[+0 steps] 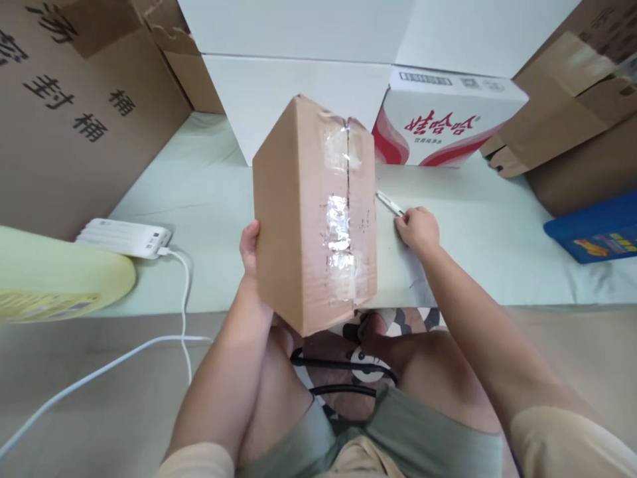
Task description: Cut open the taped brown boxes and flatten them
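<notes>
A brown cardboard box (279,219) is held up and tilted in front of me, with clear shiny tape along the seam of the face turned to the right. My left hand (249,247) grips its left side, and most of the fingers are hidden behind it. To the right of the box, my right hand (419,229) is closed on the end of a white pen-like tool (389,202) that lies low over the light green tabletop (478,226). Its other end points toward the box.
White panels (298,86) stand behind, with a red-and-white carton (442,119) against them. At left are a large carton (74,119), a white power bank (124,238) with a cable (185,299), and a yellow-green container (64,272). A blue package (594,229) lies at right.
</notes>
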A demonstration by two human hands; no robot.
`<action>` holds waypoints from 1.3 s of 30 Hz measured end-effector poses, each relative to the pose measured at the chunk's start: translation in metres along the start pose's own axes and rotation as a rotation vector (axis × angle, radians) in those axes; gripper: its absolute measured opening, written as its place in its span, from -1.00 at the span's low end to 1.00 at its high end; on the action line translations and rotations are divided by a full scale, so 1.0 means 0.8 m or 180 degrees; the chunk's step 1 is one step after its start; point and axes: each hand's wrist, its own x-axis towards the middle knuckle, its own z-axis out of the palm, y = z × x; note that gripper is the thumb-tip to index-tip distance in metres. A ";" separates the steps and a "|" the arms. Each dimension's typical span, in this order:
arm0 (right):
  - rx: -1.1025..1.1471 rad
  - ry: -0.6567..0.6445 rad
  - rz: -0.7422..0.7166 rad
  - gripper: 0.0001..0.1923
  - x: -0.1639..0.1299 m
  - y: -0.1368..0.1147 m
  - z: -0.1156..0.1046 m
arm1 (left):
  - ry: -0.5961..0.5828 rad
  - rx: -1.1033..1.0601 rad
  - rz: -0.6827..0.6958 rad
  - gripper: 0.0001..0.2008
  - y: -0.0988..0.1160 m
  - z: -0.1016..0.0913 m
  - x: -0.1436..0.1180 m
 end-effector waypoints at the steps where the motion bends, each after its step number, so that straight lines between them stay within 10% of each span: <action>1: 0.0043 0.0027 0.0036 -0.72 -0.005 0.003 -0.001 | -0.0006 -0.0061 -0.0031 -0.42 0.000 -0.001 0.001; 6: 0.0593 0.0259 -0.0085 -0.64 -0.053 0.007 -0.007 | 0.0054 -0.0167 -0.0170 -0.48 -0.005 -0.004 0.004; 15: 0.3682 0.0872 -0.0774 -0.72 -0.155 0.004 -0.050 | 0.0041 0.0150 -0.0374 -0.41 -0.021 -0.011 0.003; 39: 0.2899 0.0890 -0.1415 -0.58 -0.173 0.003 -0.073 | 0.0434 0.0637 -0.0271 -0.44 -0.032 -0.005 0.008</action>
